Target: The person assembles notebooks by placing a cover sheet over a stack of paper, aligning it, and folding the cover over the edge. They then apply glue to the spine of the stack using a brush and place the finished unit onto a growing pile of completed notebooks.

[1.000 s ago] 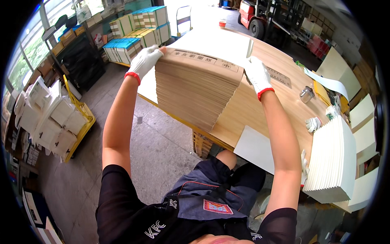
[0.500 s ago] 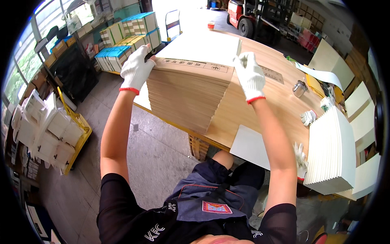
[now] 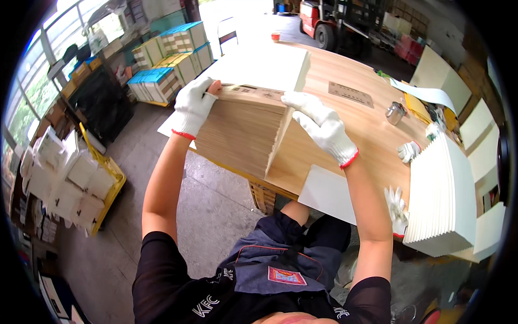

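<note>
A tall stack of thin boards with brown edges (image 3: 240,129) stands at the table's near left part, a printed strip along its upper front edge. White sheets (image 3: 251,65) lie on top toward the back. My left hand (image 3: 194,105), in a white knit glove with a bare thumb tip, is closed over the stack's upper left corner. Gloved too, my right hand (image 3: 319,123) reaches the upper right corner. Its fingers are stretched out and apart, the tips touching the front and side edges there.
On the wooden table (image 3: 324,140) lie a flat printed brown strip (image 3: 350,94), a metal cup (image 3: 395,113), loose gloves (image 3: 396,210) and a white board (image 3: 328,194). White boards (image 3: 440,189) stand stacked at right. A loaded yellow trolley (image 3: 110,183) is left; a red forklift (image 3: 324,27) stands behind.
My right hand has moved left and slightly down to the stack's corner, its fingers straightening. My left hand has shifted right and down. The stack's upper part has slid left and skewed.
</note>
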### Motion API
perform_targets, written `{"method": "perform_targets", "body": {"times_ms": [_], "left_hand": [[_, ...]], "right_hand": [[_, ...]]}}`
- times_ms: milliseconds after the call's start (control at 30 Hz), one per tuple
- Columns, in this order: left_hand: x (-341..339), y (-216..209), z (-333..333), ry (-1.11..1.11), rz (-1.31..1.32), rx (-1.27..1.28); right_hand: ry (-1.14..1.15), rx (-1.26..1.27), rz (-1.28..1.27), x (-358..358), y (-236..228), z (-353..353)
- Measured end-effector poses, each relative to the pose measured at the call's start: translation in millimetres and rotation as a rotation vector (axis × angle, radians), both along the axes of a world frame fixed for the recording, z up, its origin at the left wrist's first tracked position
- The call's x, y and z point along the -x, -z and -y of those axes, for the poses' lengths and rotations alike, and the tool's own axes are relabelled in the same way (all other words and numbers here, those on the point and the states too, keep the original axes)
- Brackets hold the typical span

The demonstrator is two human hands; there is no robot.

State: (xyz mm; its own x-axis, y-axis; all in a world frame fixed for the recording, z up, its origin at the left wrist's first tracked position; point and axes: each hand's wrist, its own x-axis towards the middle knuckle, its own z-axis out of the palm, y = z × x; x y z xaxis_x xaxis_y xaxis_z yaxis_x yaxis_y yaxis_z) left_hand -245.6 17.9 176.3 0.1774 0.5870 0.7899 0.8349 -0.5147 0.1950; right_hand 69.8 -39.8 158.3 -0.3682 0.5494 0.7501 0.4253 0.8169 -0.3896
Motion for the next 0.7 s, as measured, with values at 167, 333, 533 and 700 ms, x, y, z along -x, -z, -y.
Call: {"method": "perform_targets", "body": {"times_ms": [167,333,533,700], "left_hand": [[-105.2,-16.5,41.1,0.433,0.03,-0.342],[-241.3,-6.9,91.7,0.939,-0.24,-0.306],[-426.3,22.8,170.8,1.298,-0.301,-0.031],[-515.5,37.8,198.1,1.395,-0.343,-0.047]], "right_hand": [[0.238,0.042,-0.047,-63.1,38.3,70.7],[0.467,0.09,-0.043,-99.6,80.3,153.6],[0.686,0.214,0.079,-136.1,91.8,242.7],[0.747,0.317,0.054,-150.0,98.4,281.0]]}}
